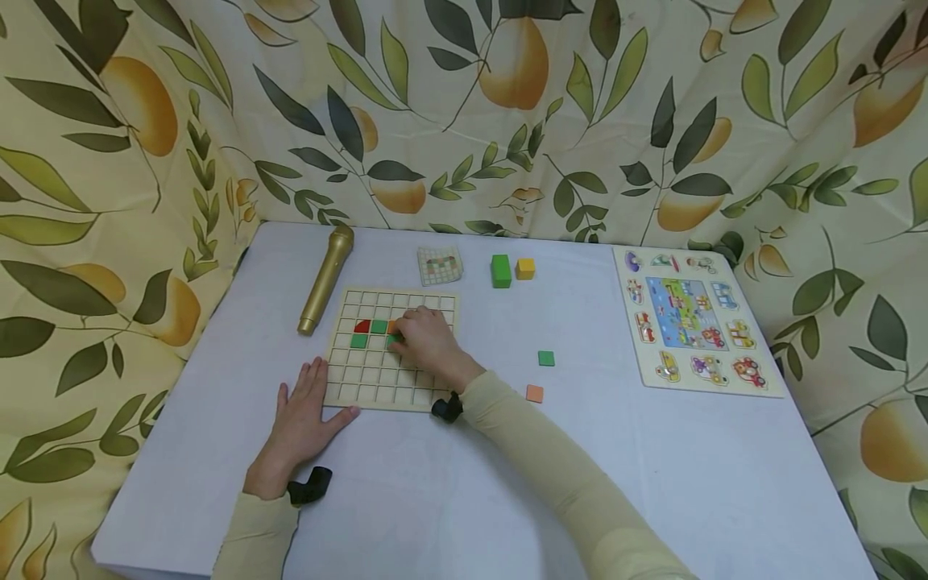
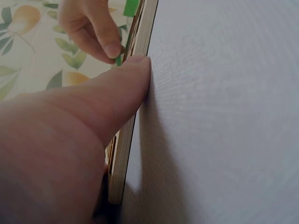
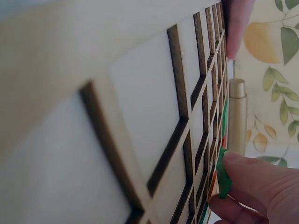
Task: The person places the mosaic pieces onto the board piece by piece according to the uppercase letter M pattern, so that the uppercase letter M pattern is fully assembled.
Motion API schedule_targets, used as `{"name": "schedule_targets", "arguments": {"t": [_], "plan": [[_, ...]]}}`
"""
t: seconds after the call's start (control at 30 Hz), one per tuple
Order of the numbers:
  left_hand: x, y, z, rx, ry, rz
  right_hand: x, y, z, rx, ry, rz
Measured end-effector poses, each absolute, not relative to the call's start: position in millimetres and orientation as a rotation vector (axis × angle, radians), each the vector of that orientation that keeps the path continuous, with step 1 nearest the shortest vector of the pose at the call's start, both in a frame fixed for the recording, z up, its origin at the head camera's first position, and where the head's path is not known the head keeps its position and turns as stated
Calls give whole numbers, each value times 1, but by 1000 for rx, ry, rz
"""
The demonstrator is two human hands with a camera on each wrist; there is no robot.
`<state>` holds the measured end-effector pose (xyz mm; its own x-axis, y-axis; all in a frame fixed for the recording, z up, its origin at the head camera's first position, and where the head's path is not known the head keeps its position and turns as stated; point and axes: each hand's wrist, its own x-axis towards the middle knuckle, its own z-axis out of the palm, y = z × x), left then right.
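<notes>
A wooden grid board [image 1: 362,385] lies on the table. My right hand [image 1: 432,342] is over its middle, pinching a green tile [image 3: 223,172] between thumb and finger. Beside those fingers, grid cells hold a red piece [image 1: 362,326], a green square [image 1: 379,327], an orange piece [image 1: 391,327] partly covered by the hand, and another green square [image 1: 358,341]. With fingers straight, my left hand [image 1: 300,423] rests at the board's near left corner. Its thumb [image 2: 126,79] touches the board's edge in the left wrist view.
Loose green [image 1: 546,358] and orange [image 1: 534,393] tiles lie right of the board. Behind stand a green block [image 1: 501,271] and a yellow cube [image 1: 525,269], near a small patterned card [image 1: 439,266]. A gold cylinder [image 1: 325,282] lies left, a picture puzzle board [image 1: 631,322] right.
</notes>
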<state>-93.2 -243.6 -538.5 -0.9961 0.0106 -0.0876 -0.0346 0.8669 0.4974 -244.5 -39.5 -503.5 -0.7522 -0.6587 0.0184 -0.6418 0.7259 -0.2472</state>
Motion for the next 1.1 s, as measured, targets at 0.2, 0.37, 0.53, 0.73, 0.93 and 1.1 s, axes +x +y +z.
{"name": "schedule_targets", "arguments": {"t": [0.2,0.37,0.53,0.73,0.93,1.1], "plan": [[-93,-243,-538,-28,2946,789,-244,-43,-503,-1080,2850,-373],[-93,-243,-538,-34,2940,796,-243,-45,-503,-1094,2867,-344],[-93,-243,-537,-30,2943,792,-241,-45,-503,-1085,2873,-279],[-93,-243,-538,-23,2947,783,-240,-44,-506,-1071,2847,-301],[-93,-243,-538,-17,2947,785,-237,-36,-504,-1103,2806,-328],[-93,-243,-538,-21,2946,776,-232,-27,-500,-1149,2761,-375]]}}
